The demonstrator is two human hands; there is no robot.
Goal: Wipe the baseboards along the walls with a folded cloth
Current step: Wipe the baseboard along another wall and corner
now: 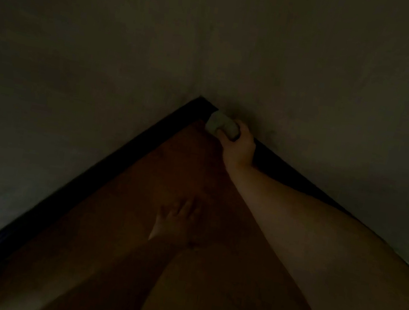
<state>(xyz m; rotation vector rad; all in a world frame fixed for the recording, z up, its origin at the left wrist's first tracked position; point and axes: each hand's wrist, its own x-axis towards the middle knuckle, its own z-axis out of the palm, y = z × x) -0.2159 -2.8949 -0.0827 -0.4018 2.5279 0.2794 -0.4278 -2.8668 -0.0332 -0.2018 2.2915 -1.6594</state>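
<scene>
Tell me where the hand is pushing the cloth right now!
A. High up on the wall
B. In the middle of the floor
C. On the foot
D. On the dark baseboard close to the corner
D: the right hand grips the folded cloth against the dark baseboard, just beside the corner where the two walls meet, low at the edge of the floor.

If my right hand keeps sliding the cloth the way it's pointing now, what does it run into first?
Most likely the room corner. The right hand grips the folded cloth against the dark baseboard, pointing along it toward the other wall's baseboard. Dim light makes depth uncertain.
</scene>
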